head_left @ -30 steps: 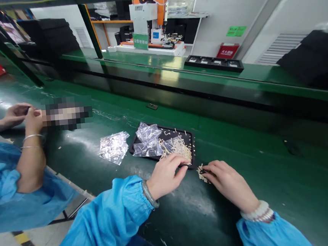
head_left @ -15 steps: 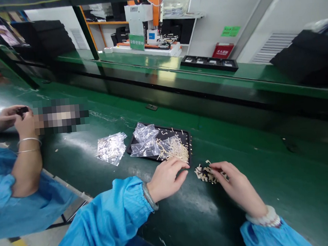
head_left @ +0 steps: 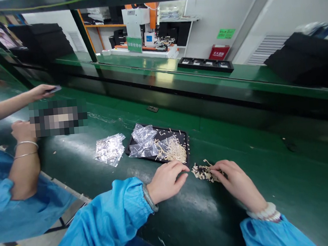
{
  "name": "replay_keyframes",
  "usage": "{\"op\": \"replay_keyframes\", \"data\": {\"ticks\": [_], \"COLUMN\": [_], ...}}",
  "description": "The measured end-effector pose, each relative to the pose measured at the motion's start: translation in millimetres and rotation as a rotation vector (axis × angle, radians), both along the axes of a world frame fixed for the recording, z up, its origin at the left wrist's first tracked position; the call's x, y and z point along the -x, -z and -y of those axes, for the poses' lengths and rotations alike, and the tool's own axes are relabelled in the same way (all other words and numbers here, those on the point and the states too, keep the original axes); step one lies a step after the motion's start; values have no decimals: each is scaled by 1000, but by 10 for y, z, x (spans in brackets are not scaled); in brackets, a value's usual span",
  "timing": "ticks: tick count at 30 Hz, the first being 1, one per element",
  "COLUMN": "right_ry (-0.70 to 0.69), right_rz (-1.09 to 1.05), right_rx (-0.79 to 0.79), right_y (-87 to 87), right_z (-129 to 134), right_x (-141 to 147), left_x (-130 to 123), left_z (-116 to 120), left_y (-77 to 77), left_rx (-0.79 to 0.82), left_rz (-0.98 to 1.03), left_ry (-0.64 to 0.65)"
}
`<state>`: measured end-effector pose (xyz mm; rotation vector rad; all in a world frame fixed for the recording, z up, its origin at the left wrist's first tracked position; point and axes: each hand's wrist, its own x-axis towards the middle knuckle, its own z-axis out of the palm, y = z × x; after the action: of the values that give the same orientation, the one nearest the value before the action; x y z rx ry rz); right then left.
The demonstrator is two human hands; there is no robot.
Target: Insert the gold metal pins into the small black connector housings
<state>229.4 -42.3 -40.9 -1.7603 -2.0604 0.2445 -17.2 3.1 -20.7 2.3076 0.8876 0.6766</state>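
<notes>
Gleaming green bench (head_left: 295, 180) under pieces (head_left: 203, 172), machine (head_left: 136, 23) beyond

small pieces (head_left: 178, 152) matt; plastic bags (head_left: 143, 148) glossy, creased; tray (head_left: 187, 147) matt plastic; benchtop (head_left: 240, 139) smooth, glossy; sleeves (head_left: 116, 203) wrinkled cloth.

Right of the right hand (head_left: 239, 181), the bench (head_left: 307, 187) gives passage; leftward, loose pieces (head_left: 200, 171) and tray (head_left: 187, 147) obstruct.

Bench (head_left: 201, 206) w/ bright glare, R edge stretched, 1 pixelated patch (head_left: 58, 117) L.
</notes>
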Motion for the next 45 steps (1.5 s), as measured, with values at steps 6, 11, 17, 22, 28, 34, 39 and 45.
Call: {"op": "replay_keyframes", "data": {"ticks": [6,11,17,22,28,34,39,45], "right_ry": [65,115,92,69,118,-54,-91,-100], "right_rz": [-148,-318,-678,-813,-589,-352,-238,73], "right_rx": [116,325,327,330,12,-197,-216,-302], "right_y": [-121,-274,-402,-347,-302,-379,-421,-424], "right_z": [42,66,76,49,45,5,-71,-141], "right_x": [-133,-66,461,745,839,942,935,956], "left_x": [-6,-30,-121,-127,-74,-12,72,134], "left_z": [8,57,137,123,80,-3,-83,-153], "left_y": [-4,15,40,5,-52,-116,-183,-134], "left_rx": [25,105,441,598,479,334,42,-255], "left_rz": [13,30,223,402,423,422,322,109], "left_ry": [2,8,-51,-166,-204,-243,-130,-96]}}
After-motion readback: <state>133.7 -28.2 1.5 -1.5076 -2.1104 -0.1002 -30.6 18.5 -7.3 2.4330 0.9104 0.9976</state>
